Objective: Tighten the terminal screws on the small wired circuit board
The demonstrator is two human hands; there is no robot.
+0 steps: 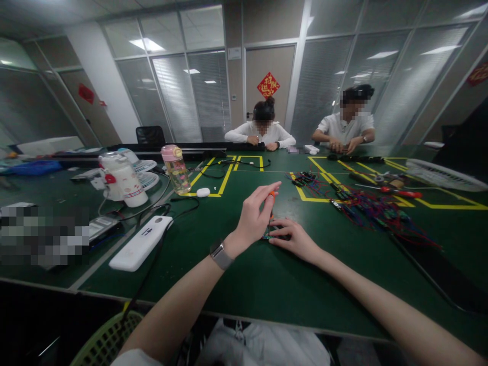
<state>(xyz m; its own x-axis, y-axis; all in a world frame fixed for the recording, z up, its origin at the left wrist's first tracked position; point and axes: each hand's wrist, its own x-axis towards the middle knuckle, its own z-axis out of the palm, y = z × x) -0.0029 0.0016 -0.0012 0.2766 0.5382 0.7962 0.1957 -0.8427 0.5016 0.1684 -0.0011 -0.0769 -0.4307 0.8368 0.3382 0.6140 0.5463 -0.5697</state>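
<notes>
— What have the hands got?

— My left hand [253, 216] pinches an orange-handled screwdriver [272, 199] upright; my right hand [295, 239] lies flat, pressing a small circuit board [271, 235] onto the table [244, 284], near the middle.

— Tips?

— I'd keep the tip straight down and the board pinned.

— Containers?

— On the far left, a pink-lidded bottle [175, 170] of yellowish drink and a white bottle [124, 180], contents hidden.
</notes>
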